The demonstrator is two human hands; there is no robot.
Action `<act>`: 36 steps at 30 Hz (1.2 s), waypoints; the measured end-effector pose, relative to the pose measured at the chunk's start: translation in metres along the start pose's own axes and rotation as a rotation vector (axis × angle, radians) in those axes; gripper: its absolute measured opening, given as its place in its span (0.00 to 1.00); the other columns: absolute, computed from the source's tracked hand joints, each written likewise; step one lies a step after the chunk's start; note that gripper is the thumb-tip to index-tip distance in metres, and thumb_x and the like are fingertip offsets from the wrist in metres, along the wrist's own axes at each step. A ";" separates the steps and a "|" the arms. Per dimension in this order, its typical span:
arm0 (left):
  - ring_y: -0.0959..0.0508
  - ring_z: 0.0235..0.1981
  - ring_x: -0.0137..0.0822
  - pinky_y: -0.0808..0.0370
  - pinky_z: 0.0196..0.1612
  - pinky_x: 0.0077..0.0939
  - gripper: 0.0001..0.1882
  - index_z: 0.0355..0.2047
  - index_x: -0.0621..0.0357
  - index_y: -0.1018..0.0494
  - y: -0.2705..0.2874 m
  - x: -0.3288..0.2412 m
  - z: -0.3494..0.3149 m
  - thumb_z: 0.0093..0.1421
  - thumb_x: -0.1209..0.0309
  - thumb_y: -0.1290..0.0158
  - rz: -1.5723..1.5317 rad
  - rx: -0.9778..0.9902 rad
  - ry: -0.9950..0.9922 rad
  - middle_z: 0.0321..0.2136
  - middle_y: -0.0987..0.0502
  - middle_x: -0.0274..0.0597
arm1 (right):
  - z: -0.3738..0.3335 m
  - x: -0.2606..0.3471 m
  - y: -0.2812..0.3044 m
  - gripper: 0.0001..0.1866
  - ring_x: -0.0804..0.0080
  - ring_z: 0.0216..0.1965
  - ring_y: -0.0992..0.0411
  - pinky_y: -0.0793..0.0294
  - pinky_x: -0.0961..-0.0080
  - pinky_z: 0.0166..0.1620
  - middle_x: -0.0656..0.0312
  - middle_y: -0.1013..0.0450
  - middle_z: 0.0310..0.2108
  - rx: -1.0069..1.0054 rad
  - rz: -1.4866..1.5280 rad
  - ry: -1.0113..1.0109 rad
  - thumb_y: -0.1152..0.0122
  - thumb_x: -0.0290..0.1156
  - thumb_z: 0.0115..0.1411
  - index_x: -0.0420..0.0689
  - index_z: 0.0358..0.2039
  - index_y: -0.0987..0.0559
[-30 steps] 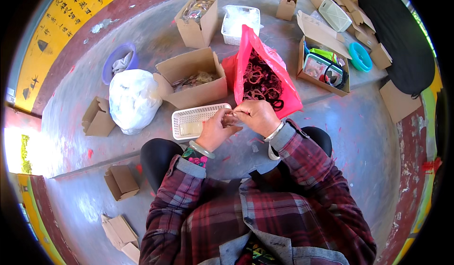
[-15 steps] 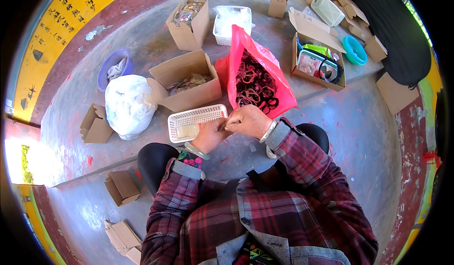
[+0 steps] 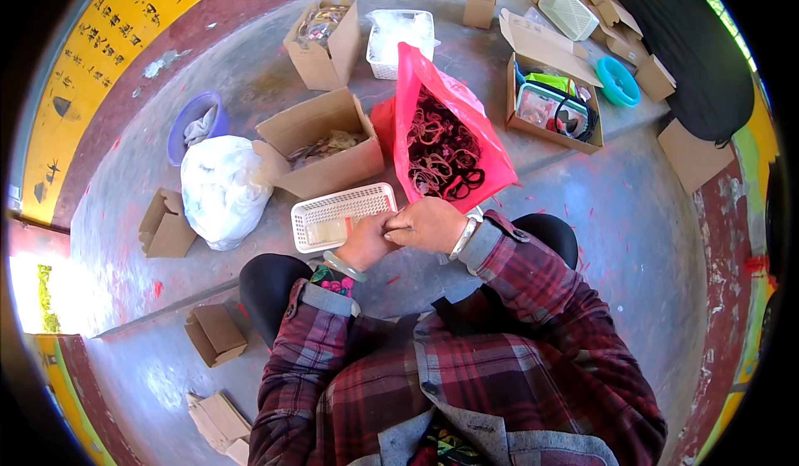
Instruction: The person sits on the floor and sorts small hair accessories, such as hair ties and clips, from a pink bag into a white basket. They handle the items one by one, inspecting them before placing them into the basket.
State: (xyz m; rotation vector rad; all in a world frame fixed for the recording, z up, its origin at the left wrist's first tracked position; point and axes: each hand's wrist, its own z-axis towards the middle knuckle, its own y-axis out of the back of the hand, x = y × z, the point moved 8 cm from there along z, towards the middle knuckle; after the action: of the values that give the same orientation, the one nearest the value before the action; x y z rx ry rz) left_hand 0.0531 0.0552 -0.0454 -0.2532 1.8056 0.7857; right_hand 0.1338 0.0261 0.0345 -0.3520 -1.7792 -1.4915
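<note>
Grip: left hand (image 3: 364,243), right hand (image 3: 431,226) touching, can't tell how closed or whether holding; white basket (image 3: 364,200) at ten o'clock, corner hidden; pink bag (image 3: 497,146) at one, dark loops (image 3: 445,146) indistinct.

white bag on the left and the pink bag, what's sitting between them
In the head view, an open cardboard box stands between the white bag and the pink bag.

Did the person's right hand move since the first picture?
Yes. Judged against the white perforated basket, the right hand has come a little toward the plaid shirt and slightly left.
</note>
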 end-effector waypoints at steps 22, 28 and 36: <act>0.26 0.34 0.25 0.29 0.39 0.19 0.15 0.41 0.62 0.29 0.026 -0.055 -0.005 0.51 0.80 0.46 0.080 -0.208 -0.127 0.35 0.25 0.33 | -0.019 -0.002 0.004 0.08 0.55 0.23 0.28 0.29 0.63 0.26 0.53 0.28 0.22 -0.273 -0.374 -0.076 0.50 0.32 0.52 0.41 0.29 0.25; 0.25 0.33 0.25 0.28 0.39 0.18 0.13 0.42 0.62 0.28 0.012 -0.023 -0.001 0.55 0.81 0.51 -0.238 -0.054 0.173 0.34 0.24 0.37 | -0.018 0.003 0.007 0.07 0.57 0.25 0.28 0.28 0.64 0.25 0.55 0.28 0.24 -0.253 -0.299 -0.118 0.49 0.26 0.50 0.41 0.31 0.27; 0.25 0.34 0.25 0.28 0.38 0.18 0.11 0.40 0.67 0.28 0.023 -0.022 0.004 0.58 0.76 0.51 -0.423 -0.204 -0.011 0.32 0.23 0.40 | -0.022 0.018 0.028 0.07 0.59 0.24 0.28 0.28 0.67 0.25 0.56 0.29 0.25 -0.512 -0.336 0.067 0.50 0.24 0.49 0.40 0.32 0.30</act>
State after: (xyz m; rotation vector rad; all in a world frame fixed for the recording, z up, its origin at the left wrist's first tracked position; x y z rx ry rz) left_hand 0.0521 0.0702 -0.0177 -0.7362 1.5851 0.6628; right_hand 0.1489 0.0086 0.0673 -0.2552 -1.4321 -2.1753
